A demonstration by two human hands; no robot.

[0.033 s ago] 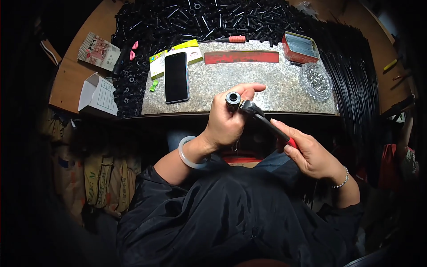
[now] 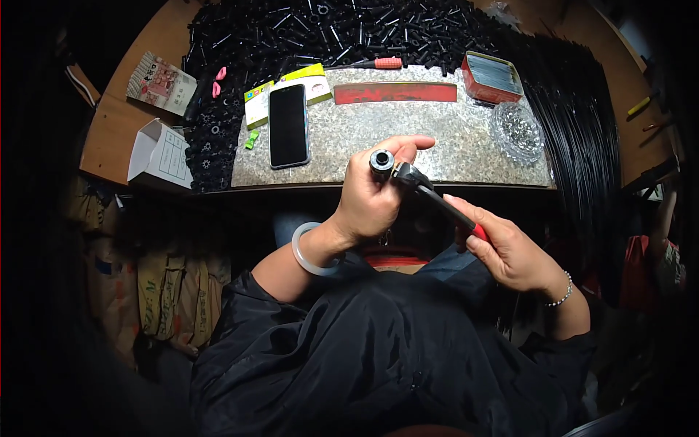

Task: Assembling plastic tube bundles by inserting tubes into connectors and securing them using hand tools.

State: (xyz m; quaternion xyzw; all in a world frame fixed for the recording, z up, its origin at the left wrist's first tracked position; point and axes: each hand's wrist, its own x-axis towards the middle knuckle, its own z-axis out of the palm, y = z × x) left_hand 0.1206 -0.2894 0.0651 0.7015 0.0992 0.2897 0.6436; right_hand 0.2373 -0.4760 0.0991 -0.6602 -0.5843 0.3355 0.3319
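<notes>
In front of the bench, my left hand [image 2: 370, 197] is closed around a dark round tubular part [image 2: 381, 161], its ring-shaped end facing up. My left index finger stretches out past the part. My right hand [image 2: 507, 250] grips the red and black handles of a pair of pliers [image 2: 448, 209]. The pliers' head lies right beside the tubular part, against the fingers of my left hand. How the jaws meet the part cannot be made out, and most of the part is hidden in my left palm.
On the stone slab [image 2: 437, 153] lie a phone [image 2: 289, 126], a red bar [image 2: 395, 93], a red tin of thin pins [image 2: 492, 77] and a glass dish [image 2: 517, 132]. Behind is a heap of black parts [image 2: 328, 33]; long black rods [image 2: 582, 124] lie right. A white box [image 2: 162, 154] stands left.
</notes>
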